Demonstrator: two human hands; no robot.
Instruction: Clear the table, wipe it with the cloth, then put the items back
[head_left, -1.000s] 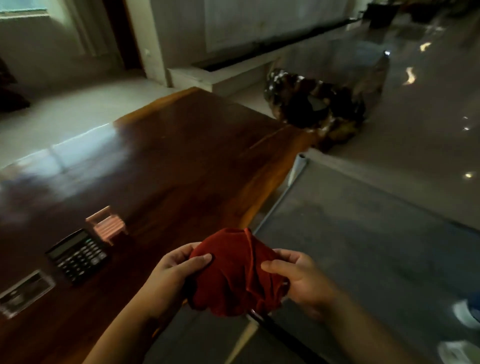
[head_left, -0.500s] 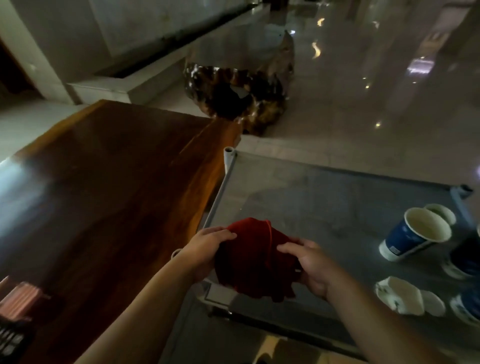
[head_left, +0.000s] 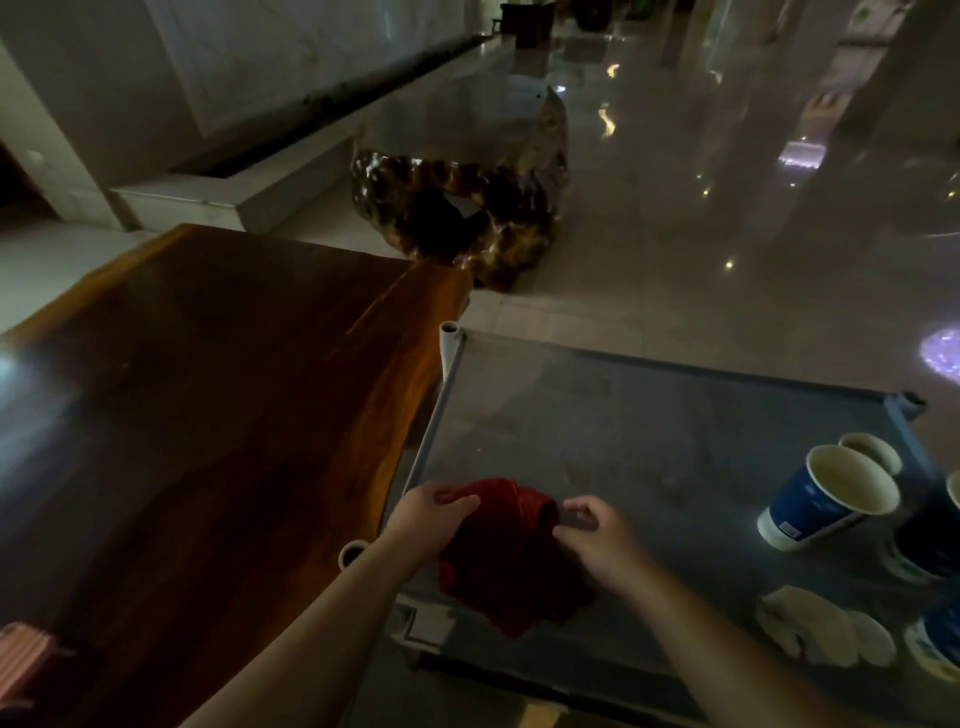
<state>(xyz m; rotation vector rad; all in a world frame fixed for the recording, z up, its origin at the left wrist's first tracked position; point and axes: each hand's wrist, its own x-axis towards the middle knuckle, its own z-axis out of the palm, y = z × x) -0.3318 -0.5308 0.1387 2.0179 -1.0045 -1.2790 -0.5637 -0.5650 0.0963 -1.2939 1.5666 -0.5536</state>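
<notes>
Two hands pinch the red cloth (head_left: 506, 561), bunched between left grip (head_left: 434, 512) and right grip (head_left: 602, 540).

Crumpled red cloth (head_left: 506, 566) hangs bunched over the grey table's (head_left: 649, 441) near-left corner.

Both forearms (head_left: 322, 623) look bare, seemingly without sleeves or jewellery.
</notes>
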